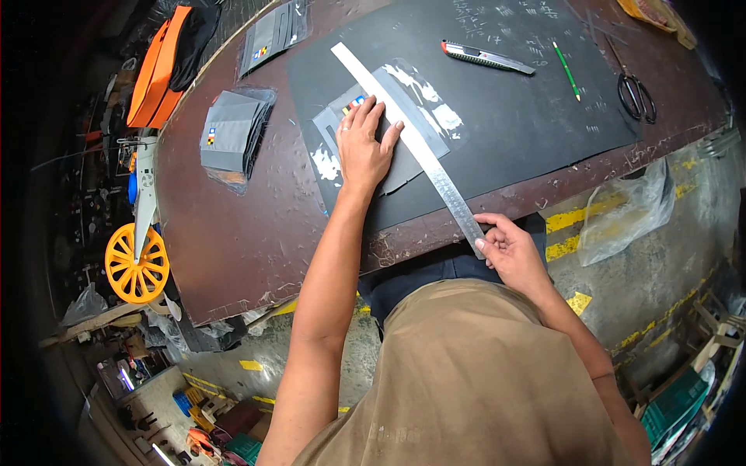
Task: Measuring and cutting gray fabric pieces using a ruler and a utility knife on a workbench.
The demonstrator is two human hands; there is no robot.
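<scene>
Steel ruler (410, 140) — diagonal, far-left to near-right | right hand (509, 252) grips near end

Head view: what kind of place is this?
Probably a small workshop for cutting sheet or fabric goods. A worn brown worktable carries a black cutting mat, a steel ruler, a utility knife and scissors; clutter surrounds the yellow-marked floor.

Shiny metal ruler (420, 147), matt black sheet (505, 116), glossy plastic sleeve (423, 105), scuffed brown tabletop (233, 233)
</scene>
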